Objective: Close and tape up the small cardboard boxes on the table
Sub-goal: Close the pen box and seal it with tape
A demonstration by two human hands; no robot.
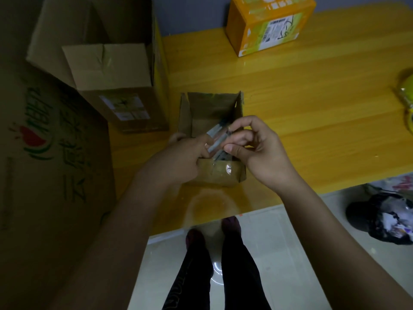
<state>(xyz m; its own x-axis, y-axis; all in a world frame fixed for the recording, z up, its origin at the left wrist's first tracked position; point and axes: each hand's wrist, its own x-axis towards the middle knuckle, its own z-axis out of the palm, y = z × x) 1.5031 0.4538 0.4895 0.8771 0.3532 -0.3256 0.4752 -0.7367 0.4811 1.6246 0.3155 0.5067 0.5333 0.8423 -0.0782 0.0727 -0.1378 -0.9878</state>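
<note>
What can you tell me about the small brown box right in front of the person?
The small box is plain brown cardboard, worn and creased. It sits on the yellow table near its front edge, top open, with its far flap and side flaps standing up. Shiny clear tape runs over its near side. The left hand rests against its left side, and both it and the right hand hold thin grey items over the opening. What lies inside is too dark to tell.
</note>
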